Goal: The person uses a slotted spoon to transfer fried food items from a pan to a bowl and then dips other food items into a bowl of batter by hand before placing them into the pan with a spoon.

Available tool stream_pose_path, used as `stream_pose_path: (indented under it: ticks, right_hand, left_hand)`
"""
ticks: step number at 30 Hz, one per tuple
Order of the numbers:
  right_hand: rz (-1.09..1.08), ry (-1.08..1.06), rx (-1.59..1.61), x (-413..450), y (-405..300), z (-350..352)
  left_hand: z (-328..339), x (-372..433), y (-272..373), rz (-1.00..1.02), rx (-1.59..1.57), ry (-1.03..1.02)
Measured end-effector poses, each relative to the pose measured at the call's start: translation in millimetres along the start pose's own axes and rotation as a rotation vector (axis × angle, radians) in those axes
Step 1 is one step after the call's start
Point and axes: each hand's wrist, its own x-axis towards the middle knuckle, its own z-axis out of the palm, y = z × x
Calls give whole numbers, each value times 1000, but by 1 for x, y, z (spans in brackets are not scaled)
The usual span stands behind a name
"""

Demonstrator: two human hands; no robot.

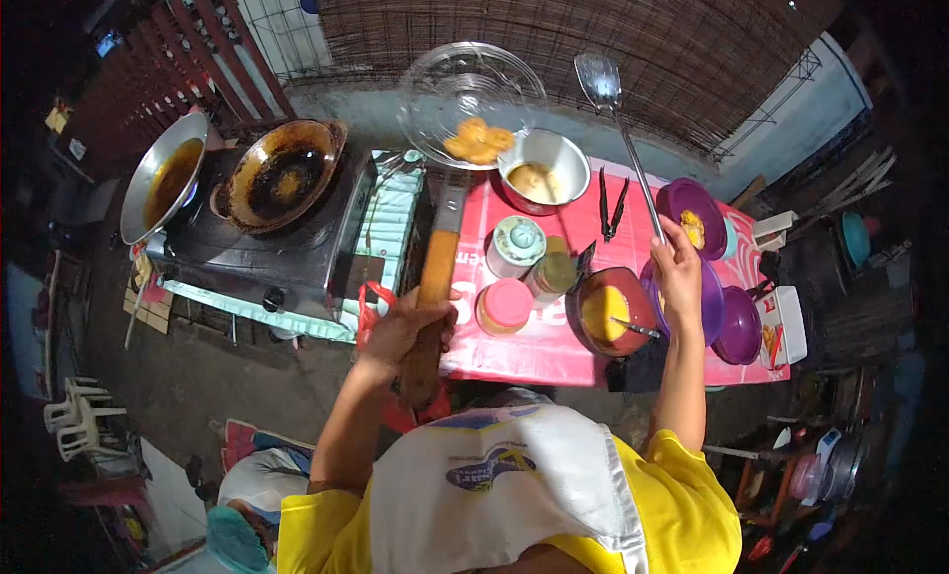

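My left hand [400,333] is closed around the wooden handle [439,266] of a large round skimmer [434,84]. Several golden fried pieces [478,140] lie in the skimmer's near part, next to the rim of a metal pot [567,162] with pale batter inside. My right hand [678,266] grips the long handle of a metal spatula [597,81], whose blade points up and away over the back of the table. Beneath the right wrist is a purple bowl [708,307], partly hidden. A reddish-brown bowl [630,333] of yellow liquid with a spoon stands just left of that wrist.
At left, a blackened wok [245,192] and a metal pan of oil [137,188] sit on a stove [296,270]. Lidded jars [506,307], black tongs [609,210] and more purple bowls [740,329] occupy the pink-covered table [519,366]. Another person [256,492] is low at left.
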Motion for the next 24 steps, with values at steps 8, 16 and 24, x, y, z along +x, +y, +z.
stream_pose_path:
  ticks: [8, 16, 24]
  right_hand:
    - [89, -47, -28, 19, 48, -39]
    - [194, -90, 20, 52, 104, -30]
    - [122, -159, -128, 107, 193, -21]
  left_hand:
    - [-13, 92, -49, -113, 82, -198]
    - [-26, 127, -26, -318, 224, -220]
    - [-67, 155, -1, -252, 314, -223]
